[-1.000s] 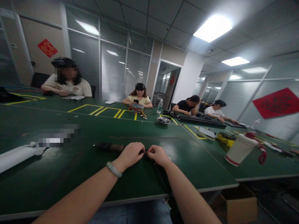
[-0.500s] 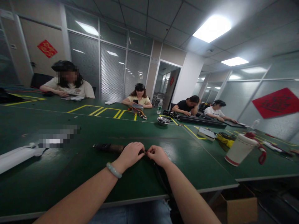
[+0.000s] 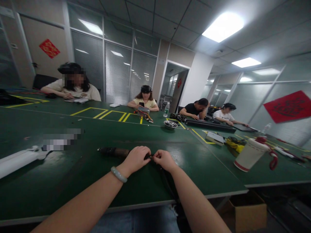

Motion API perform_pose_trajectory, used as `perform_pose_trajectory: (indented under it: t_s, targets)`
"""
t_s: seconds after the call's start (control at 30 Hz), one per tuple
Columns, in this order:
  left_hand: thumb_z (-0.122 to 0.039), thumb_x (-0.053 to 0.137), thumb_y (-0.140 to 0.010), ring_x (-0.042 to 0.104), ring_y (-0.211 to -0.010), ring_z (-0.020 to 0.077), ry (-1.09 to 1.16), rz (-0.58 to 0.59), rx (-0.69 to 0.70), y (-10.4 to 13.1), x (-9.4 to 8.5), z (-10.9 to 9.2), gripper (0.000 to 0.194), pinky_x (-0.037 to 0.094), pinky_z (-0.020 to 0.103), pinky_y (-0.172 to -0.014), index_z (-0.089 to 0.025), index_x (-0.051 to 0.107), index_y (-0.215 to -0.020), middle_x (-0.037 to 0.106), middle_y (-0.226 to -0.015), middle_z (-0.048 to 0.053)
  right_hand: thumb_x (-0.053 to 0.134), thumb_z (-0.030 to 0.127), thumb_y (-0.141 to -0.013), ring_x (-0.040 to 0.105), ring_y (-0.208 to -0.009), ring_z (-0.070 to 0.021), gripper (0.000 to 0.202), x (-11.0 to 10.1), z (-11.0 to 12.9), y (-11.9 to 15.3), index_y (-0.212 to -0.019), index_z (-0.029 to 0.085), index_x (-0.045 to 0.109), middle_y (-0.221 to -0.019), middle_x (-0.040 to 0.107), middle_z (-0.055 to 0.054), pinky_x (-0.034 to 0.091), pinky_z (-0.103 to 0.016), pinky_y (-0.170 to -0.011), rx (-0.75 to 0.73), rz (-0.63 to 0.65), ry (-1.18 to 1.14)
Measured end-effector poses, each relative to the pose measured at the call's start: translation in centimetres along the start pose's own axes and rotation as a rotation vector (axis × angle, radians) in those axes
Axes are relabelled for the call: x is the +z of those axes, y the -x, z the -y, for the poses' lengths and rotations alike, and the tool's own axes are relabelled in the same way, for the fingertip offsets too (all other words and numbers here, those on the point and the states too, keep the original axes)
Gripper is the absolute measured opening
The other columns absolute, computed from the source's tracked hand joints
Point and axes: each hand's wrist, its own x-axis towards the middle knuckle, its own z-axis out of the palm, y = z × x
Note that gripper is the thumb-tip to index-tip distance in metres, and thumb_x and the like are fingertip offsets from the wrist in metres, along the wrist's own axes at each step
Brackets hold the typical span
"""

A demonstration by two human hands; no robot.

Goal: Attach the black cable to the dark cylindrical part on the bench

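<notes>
Cylindrical tool (image 3: 116,152), dark and brown-barrelled, lies on the green table (image 3: 97,187) just beyond the left hand (image 3: 137,158), its metal tip pointing left. It looks rigid and moderately heavy, best taken round the barrel; a dark cable (image 3: 167,181) by the right hand (image 3: 165,160) looks bendable. Left fingers curl together over a dark piece (image 3: 147,156); right thumb and forefinger pinch a small part (image 3: 151,157), probably easy to drop, too tiny to identify.

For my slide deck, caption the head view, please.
Two hands meet at a small dark part beside a brown-and-black tool on a green table.
</notes>
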Motion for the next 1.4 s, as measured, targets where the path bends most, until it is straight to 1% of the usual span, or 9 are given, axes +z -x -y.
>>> perform_pose_trajectory:
  t_s: [0.1,0.23,0.4,0.57,0.7,0.8,1.0,1.17,1.4]
  targets:
    - [-0.031,0.065,-0.082,0.058,-0.088,0.0199,-0.005,-0.001,-0.013,0.0,0.08,0.05,0.014,0.042,0.033,-0.08,-0.022,0.06,-0.091,0.063,-0.093,0.001,0.065,0.026,-0.079,0.059,-0.058,-0.0099,0.009,0.04,-0.18,-0.03,-0.082,0.017,0.066,-0.067,0.067,0.0,0.041,-0.017,-0.051,-0.016,-0.003,-0.001]
    - [-0.029,0.063,-0.083,0.058,-0.088,0.0198,-0.002,0.003,0.002,0.02,0.13,0.02,0.011,0.042,0.033,-0.08,-0.022,0.059,-0.091,0.063,-0.093,0.002,0.064,0.027,-0.079,0.059,-0.058,-0.0101,0.01,0.07,-0.31,-0.02,-0.082,0.017,0.066,-0.067,0.067,0.0,0.041,-0.018,-0.051,-0.028,0.001,-0.017]
    - [-0.028,0.064,-0.083,0.057,-0.09,0.0201,-0.017,-0.008,0.021,-0.13,0.04,-0.13,0.014,0.042,0.033,-0.082,-0.021,0.059,-0.094,0.063,-0.094,0.002,0.067,0.026,-0.078,0.058,-0.057,-0.0096,0.01,0.02,-0.16,0.06,-0.08,0.016,0.065,-0.066,0.066,0.001,0.039,-0.017,-0.05,-0.032,-0.002,-0.03]
    - [-0.029,0.064,-0.083,0.057,-0.087,0.0201,-0.053,0.016,0.052,-0.27,-0.15,-0.19,0.011,0.042,0.034,-0.078,-0.021,0.06,-0.088,0.062,-0.09,0.003,0.066,0.027,-0.079,0.055,-0.055,-0.0085,0.011,0.09,-0.09,0.02,-0.081,0.016,0.064,-0.064,0.065,0.002,0.039,-0.017,-0.049,-0.024,0.012,-0.064]
    - [-0.028,0.064,-0.083,0.057,-0.088,0.02,-0.042,0.007,0.062,-0.23,-0.22,-0.17,0.011,0.043,0.033,-0.079,-0.02,0.06,-0.089,0.062,-0.093,0.003,0.066,0.028,-0.079,0.054,-0.055,-0.0085,0.012,0.13,-0.25,-0.03,-0.082,0.016,0.064,-0.064,0.064,0.002,0.038,-0.017,-0.05,-0.05,0.018,-0.077]
    - [-0.027,0.063,-0.083,0.058,-0.09,0.02,-0.029,-0.001,0.062,-0.21,-0.09,-0.07,0.01,0.043,0.033,-0.082,-0.02,0.06,-0.089,0.063,-0.097,0.004,0.065,0.027,-0.079,0.054,-0.055,-0.0084,0.011,0.12,-0.36,-0.03,-0.081,0.017,0.064,-0.065,0.063,0.002,0.038,-0.017,-0.05,-0.07,0.014,-0.067]
    - [-0.025,0.061,-0.084,0.059,-0.088,0.0198,-0.01,0.023,0.049,-0.29,0.4,0.26,0.007,0.045,0.034,-0.082,-0.02,0.063,-0.088,0.065,-0.092,0.003,0.065,0.026,-0.078,0.056,-0.058,-0.0091,0.01,0.21,-0.49,-0.11,-0.081,0.016,0.063,-0.067,0.064,0.002,0.039,-0.017,-0.051,-0.069,0.009,-0.036]
    - [-0.025,0.063,-0.084,0.06,-0.088,0.0196,0.007,0.007,0.055,-0.36,0.68,0.43,0.008,0.045,0.035,-0.085,-0.019,0.065,-0.089,0.067,-0.091,0.003,0.065,0.025,-0.077,0.056,-0.057,-0.009,0.01,0.27,-0.6,-0.18,-0.081,0.016,0.063,-0.067,0.064,0.002,0.038,-0.017,-0.049,-0.06,0.02,-0.034]
    - [-0.023,0.063,-0.083,0.06,-0.085,0.0195,-0.01,-0.026,0.051,-0.29,0.56,0.22,0.005,0.045,0.035,-0.082,-0.02,0.066,-0.086,0.067,-0.087,0.003,0.064,0.026,-0.078,0.055,-0.056,-0.0089,0.01,0.22,-0.13,0.04,-0.08,0.017,0.063,-0.065,0.063,0.002,0.037,-0.017,-0.048,-0.055,0.013,-0.038]
